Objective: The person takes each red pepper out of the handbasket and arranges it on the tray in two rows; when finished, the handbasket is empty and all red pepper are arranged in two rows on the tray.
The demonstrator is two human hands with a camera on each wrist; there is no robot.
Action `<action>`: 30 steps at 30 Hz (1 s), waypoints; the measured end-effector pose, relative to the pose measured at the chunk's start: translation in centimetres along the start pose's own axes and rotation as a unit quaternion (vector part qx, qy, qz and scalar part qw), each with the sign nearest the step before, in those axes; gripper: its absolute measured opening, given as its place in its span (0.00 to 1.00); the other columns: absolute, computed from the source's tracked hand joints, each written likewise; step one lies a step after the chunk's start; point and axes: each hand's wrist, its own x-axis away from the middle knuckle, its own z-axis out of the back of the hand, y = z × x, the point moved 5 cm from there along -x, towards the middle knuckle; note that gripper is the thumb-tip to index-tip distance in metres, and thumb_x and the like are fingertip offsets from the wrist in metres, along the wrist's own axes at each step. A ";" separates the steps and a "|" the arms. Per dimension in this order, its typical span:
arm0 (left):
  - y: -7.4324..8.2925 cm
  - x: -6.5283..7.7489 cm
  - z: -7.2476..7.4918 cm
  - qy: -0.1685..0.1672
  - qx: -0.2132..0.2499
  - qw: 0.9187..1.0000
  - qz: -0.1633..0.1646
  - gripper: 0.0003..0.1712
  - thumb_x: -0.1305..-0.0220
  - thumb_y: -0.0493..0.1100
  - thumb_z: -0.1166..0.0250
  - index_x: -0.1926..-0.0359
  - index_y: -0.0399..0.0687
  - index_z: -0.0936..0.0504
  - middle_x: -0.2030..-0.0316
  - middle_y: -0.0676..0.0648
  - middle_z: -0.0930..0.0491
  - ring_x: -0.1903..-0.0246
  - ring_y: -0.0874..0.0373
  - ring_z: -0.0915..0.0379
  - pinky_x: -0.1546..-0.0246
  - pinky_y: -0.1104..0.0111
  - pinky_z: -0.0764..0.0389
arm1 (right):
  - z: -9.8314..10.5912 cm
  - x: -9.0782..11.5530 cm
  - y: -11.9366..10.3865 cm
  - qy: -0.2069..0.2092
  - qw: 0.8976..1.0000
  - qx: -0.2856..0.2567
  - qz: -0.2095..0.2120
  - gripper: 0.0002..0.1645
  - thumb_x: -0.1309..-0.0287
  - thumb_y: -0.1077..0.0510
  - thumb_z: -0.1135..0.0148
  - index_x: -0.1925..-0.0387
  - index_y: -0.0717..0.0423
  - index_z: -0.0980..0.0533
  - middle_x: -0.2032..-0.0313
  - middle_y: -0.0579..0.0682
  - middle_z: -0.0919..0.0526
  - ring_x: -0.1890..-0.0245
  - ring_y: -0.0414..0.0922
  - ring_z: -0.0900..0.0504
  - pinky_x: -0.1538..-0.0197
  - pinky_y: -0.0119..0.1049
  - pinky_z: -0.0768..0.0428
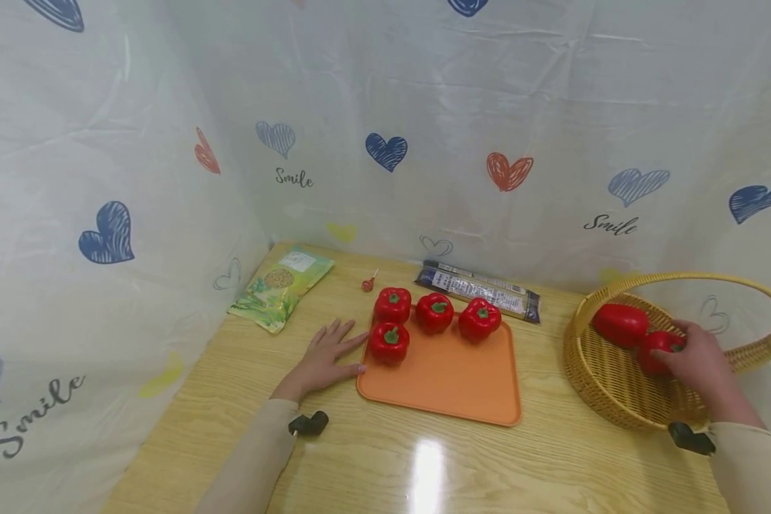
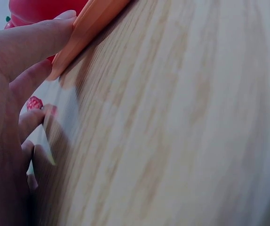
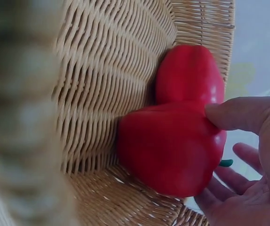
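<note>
My right hand reaches into a wicker basket and grips a red bell pepper, thumb on one side and fingers round the stem end. Against it lies a second red bell pepper, farther along the basket floor. My left hand lies flat with fingers spread at the left edge of an orange tray; thumb and forefinger touch the rim in the left wrist view. Several red bell peppers stand on the tray, three along the back and one in front at the left.
Behind the tray lie long dark packets. A wrapped lollipop and a green-yellow bag are at the back left. The basket's tall handle arches over its opening. A heart-printed curtain borders the wooden table.
</note>
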 end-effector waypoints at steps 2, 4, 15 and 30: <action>0.0 0.0 0.0 0.002 0.002 1.000 -0.002 0.41 0.33 0.65 0.35 0.24 0.60 0.34 0.21 0.41 0.49 0.21 0.38 0.70 0.24 0.43 0.68 | 0.0 0.1 0.1 -0.001 1.000 0.003 -0.003 0.51 0.38 0.59 0.35 0.33 0.88 0.53 0.46 0.87 0.40 0.48 0.80 0.34 0.48 0.76 0.32; 0.0 0.0 -0.1 0.002 -0.003 1.000 -0.004 0.41 0.33 0.64 0.35 0.24 0.60 0.34 0.21 0.40 0.49 0.21 0.37 0.69 0.24 0.43 0.68 | -0.1 0.2 0.2 -0.003 1.000 0.003 -0.008 0.52 0.38 0.59 0.34 0.33 0.88 0.54 0.45 0.88 0.41 0.47 0.81 0.36 0.48 0.77 0.32; -0.1 0.0 -0.1 0.002 -0.014 1.000 -0.007 0.42 0.34 0.64 0.35 0.23 0.60 0.35 0.21 0.40 0.49 0.21 0.37 0.69 0.24 0.43 0.67 | -0.4 0.5 0.3 -0.007 0.999 0.000 -0.031 0.55 0.36 0.56 0.33 0.34 0.92 0.57 0.46 0.89 0.43 0.47 0.82 0.36 0.47 0.76 0.32; -0.4 -0.1 -0.3 0.007 -0.010 1.000 -0.015 0.42 0.34 0.65 0.35 0.23 0.60 0.35 0.21 0.40 0.49 0.21 0.38 0.69 0.24 0.43 0.68 | -0.9 1.1 0.7 0.011 1.000 0.009 -0.017 0.49 0.35 0.50 0.34 0.38 0.89 0.46 0.50 0.84 0.34 0.53 0.76 0.30 0.53 0.70 0.26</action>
